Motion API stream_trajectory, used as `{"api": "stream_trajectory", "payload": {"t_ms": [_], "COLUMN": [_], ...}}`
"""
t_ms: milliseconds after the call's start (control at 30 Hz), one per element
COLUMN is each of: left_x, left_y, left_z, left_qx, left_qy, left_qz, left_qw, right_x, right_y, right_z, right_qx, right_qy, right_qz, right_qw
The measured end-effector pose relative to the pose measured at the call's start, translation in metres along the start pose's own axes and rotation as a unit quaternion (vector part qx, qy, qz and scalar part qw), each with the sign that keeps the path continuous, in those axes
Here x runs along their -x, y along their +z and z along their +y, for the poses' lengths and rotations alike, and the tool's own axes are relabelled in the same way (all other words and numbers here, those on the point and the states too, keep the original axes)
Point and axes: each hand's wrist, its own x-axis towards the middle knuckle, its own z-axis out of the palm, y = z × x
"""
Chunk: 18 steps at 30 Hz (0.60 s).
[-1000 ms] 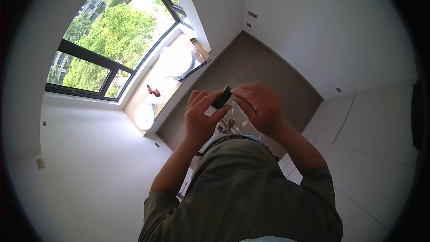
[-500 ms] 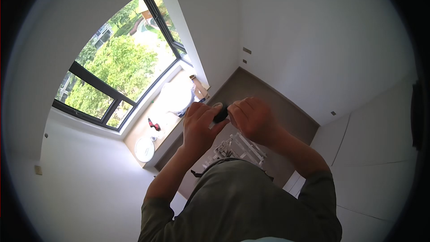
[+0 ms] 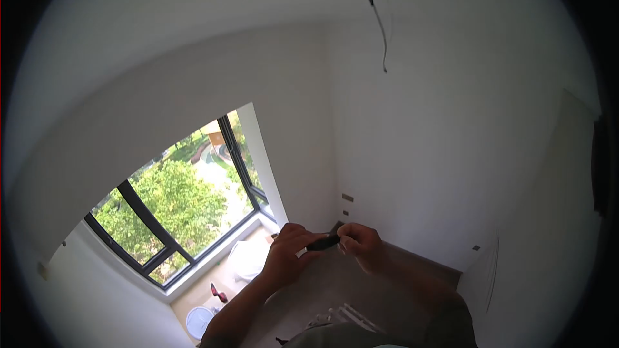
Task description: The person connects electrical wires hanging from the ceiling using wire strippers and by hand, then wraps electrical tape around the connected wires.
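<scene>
Both hands are together low in the middle of the view, in front of the floor. My left hand (image 3: pixel 288 255) is closed around one end of a small black object (image 3: pixel 324 242), which looks like a roll of tape. At its other end, the fingers of my right hand (image 3: pixel 361 245) are pinched together on its edge. Fingers cover part of the object, and its exact kind is hard to tell.
A window (image 3: pixel 187 209) stands at the left above a sill (image 3: pixel 187 299) with a red and black tool (image 3: pixel 218 292), a round white lid (image 3: pixel 199 322) and a white wrapped item (image 3: pixel 249 259). White frames (image 3: pixel 351 317) are on the floor. Loose wires (image 3: pixel 380 26) hang from the ceiling.
The view has tilted up, bringing the ceiling and hanging wires in. Both hands now appear lower in view, still on the black object, which has turned more level.
</scene>
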Motion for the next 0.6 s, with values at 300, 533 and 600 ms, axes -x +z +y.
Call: {"api": "stream_trajectory", "payload": {"t_ms": [300,533,600], "left_x": [-0.044,-0.114,-0.140], "left_y": [-0.034,-0.067,-0.091], "left_z": [0.031,0.075,0.094], "left_qx": [0.231,0.432,0.460], "left_qy": [0.042,0.108,0.115], "left_qz": [0.022,0.053,0.093], "left_qw": [0.972,0.894,0.876], "right_x": [-0.002,-0.003,-0.012], "right_y": [0.008,-0.002,-0.008], "right_z": [-0.101,-0.220,-0.268], "right_qx": [0.201,0.285,0.328], "right_qy": [-0.243,-0.487,-0.537], "right_qz": [-0.107,0.102,0.154], "right_qw": [0.943,0.819,0.762]}}
